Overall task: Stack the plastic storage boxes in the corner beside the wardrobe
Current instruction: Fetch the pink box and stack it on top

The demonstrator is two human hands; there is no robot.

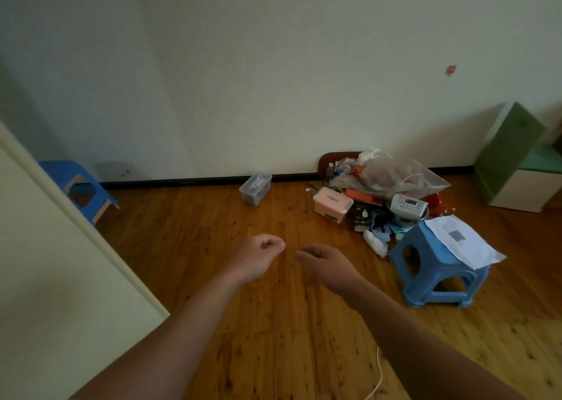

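Clear plastic box (255,188) on the floor just beside the dark skirting, well apart from both hands; small items inside, not identifiable. Pink lidded box (330,204) further right, at the near edge of a clutter pile and touching it. White perforated basket (407,206) deeper in the same pile; possibly a third item to stack, not certain. None stacked, none held. Left hand (258,256) out in front over bare floor, fingers curled into a loose fist round nothing. Right hand (327,267) just beside it, fingers drooping and loosely bent, likewise empty. Judged as the approach step, before any pickup. Next move, by estimate: forward and down to the clear box, one hand at each end; pink box likely to need freeing from the pile first. Floor of varnished, knotty wood planks, with a white cable (377,378) near the bottom edge. Pile topped by a translucent bag (392,174); blue stool (438,273) in front of it, printed sheet (462,241) on the seat. Second blue stool (80,186) far left by a cream panel (60,263), perhaps the wardrobe side; green cabinet (511,156) far right. Plain pale wall behind
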